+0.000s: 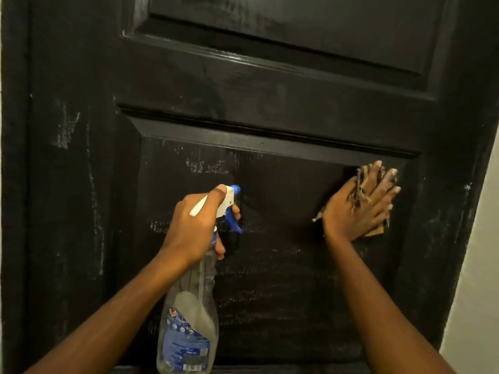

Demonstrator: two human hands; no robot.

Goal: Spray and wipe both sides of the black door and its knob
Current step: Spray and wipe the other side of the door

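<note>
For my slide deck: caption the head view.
Left hand grips a spray bottle while the right hand presses a cloth to the black door.

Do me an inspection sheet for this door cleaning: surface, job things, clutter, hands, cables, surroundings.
Surface: black door, panelled, whitish smears on its left side and lower panel.
Job's things: spray bottle aimed at the lower panel; frayed brown cloth against the panel.
Clutter: nothing seen.
Hands: left hand grips the bottle; right hand presses the cloth, fingers straight.
Cables: nothing seen.
Surroundings: pale wall on the right.
</note>
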